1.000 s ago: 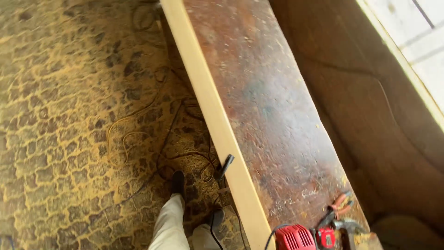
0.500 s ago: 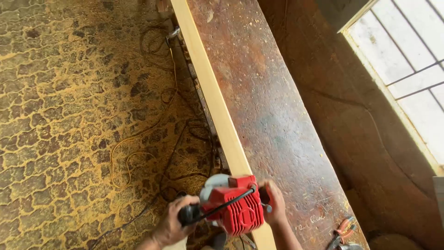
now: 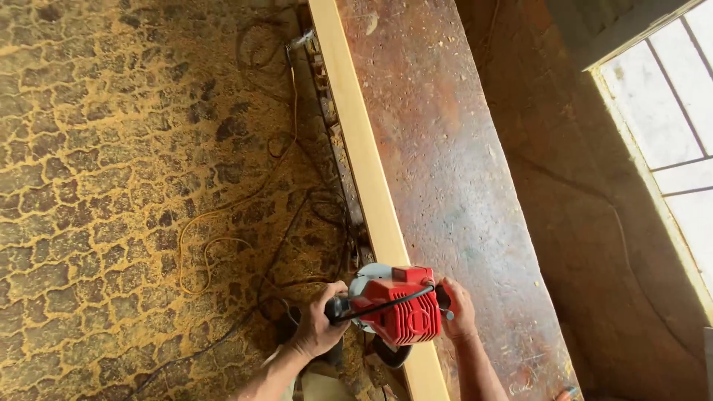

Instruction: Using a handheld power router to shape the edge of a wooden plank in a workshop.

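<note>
A red electric router (image 3: 396, 304) with a black cord sits on a long pale wooden strip (image 3: 362, 148) that runs along the left edge of a dark, worn workbench (image 3: 445, 163). My left hand (image 3: 318, 325) grips the router's black left handle. My right hand (image 3: 457, 310) holds the handle on the router's right side. Both forearms come in from the bottom edge of the head view.
Tangled cables (image 3: 252, 200) lie on the sawdust-covered cobbled floor (image 3: 111, 186) to the left of the bench. A brown wall (image 3: 594, 245) rises on the right, with a bright window (image 3: 668, 126) at the upper right.
A second ago no hands were in view and the router lay at the bench's near end. Now both hands hold it on the pale strip, slightly farther along than half a second ago.
</note>
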